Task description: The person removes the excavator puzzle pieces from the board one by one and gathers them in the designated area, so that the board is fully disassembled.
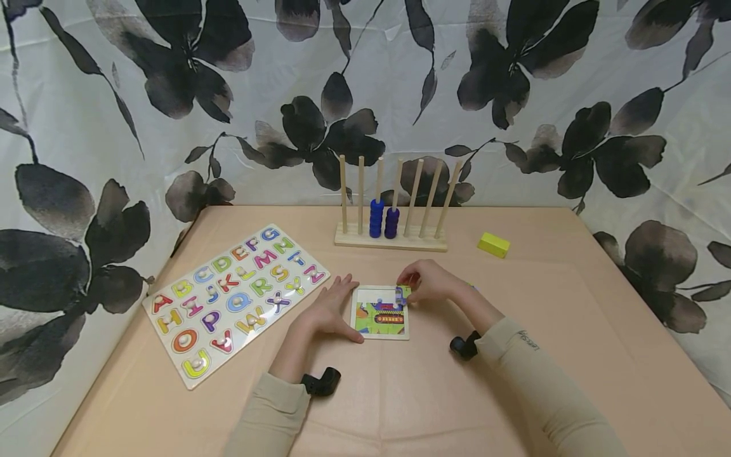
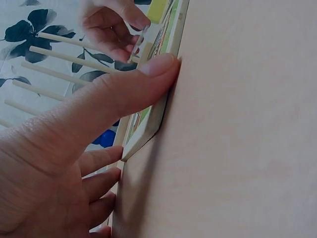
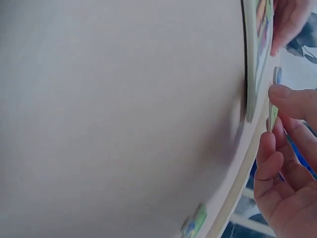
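A small white-framed puzzle board (image 1: 364, 294) lies on the table, showing a colourful vehicle picture on green. My left hand (image 1: 327, 311) is spread along its left side; in the left wrist view the thumb (image 2: 161, 67) touches the frame's edge and the other fingers reach its far corner. Above the board's upper right corner, my right hand (image 1: 429, 280) pinches a puzzle piece (image 1: 404, 293) coloured green and blue. The right wrist view shows this thin piece (image 3: 274, 111) edge-on between thumb and fingers. Another puzzle piece (image 3: 194, 223) lies on the table, mostly hidden by the right forearm in the head view.
An alphabet board (image 1: 237, 298) with knobbed letters lies to the left. Behind the puzzle stands a wooden peg rack (image 1: 394, 242) with blue beads (image 1: 376, 219) and dark purple beads (image 1: 391, 223) on two pegs. A yellow block (image 1: 493, 245) sits at the back right.
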Demonstrator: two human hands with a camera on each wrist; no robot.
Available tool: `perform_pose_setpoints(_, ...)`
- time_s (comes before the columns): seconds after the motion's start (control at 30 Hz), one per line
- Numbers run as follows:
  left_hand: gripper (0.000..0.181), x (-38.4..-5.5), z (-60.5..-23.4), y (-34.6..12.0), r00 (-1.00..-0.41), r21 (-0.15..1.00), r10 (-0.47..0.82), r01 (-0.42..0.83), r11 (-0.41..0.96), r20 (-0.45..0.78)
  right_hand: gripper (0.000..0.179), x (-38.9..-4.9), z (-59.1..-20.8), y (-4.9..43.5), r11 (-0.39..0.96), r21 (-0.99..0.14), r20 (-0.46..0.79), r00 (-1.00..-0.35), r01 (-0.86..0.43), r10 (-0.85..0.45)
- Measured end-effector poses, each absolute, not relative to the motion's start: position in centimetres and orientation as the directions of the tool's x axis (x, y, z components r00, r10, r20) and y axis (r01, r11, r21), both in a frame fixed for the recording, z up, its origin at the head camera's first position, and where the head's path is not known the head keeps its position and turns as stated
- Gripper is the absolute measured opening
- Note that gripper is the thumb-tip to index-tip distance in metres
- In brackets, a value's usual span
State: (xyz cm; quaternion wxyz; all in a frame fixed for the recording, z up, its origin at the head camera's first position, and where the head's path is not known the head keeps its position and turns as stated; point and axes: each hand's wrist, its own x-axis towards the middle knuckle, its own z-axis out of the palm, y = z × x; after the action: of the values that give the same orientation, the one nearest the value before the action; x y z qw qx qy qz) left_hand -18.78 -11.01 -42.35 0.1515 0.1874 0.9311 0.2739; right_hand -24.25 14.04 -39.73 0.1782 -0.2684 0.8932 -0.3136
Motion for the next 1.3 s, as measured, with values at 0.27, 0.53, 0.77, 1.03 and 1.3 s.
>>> perform_pose_setpoints(0.27, 0.112, -18.5, -42.1, -11.1, -0.879, 0.591, 0.448, 0.276, 0.758, -0.166, 0.033, -24.0, -39.2, 16.6, 0.641, -0.667, -0.106, -0.803, -0.381, -0.587)
perform_pose_setpoints(0.53, 0.111, -18.8, -42.4, -11.1, -0.883, 0.580, 0.434, 0.261, 0.772, -0.179, 0.034, -24.0, -38.8, 19.9, 0.627, -0.683, -0.074, -0.818, -0.375, -0.570)
perform_pose_setpoints(0.77, 0.112, -18.7, -42.2, -11.0, -0.883, 0.579, 0.430, 0.256, 0.774, -0.185, 0.033, -23.6, -38.6, 22.8, 0.630, -0.691, -0.068, -0.835, -0.356, -0.546)
perform_pose_setpoints(1.03, 0.112, -18.7, -42.2, -11.0, -0.882, 0.577, 0.431, 0.255, 0.775, -0.189, 0.033, -23.3, -38.8, 26.1, 0.674, -0.677, -0.092, -0.876, -0.294, -0.474)
perform_pose_setpoints(1.3, 0.112, -18.7, -42.4, -11.0, -0.884, 0.574, 0.426, 0.251, 0.779, -0.192, 0.034, -23.2, -39.2, 28.9, 0.718, -0.648, -0.131, -0.892, -0.253, -0.433)
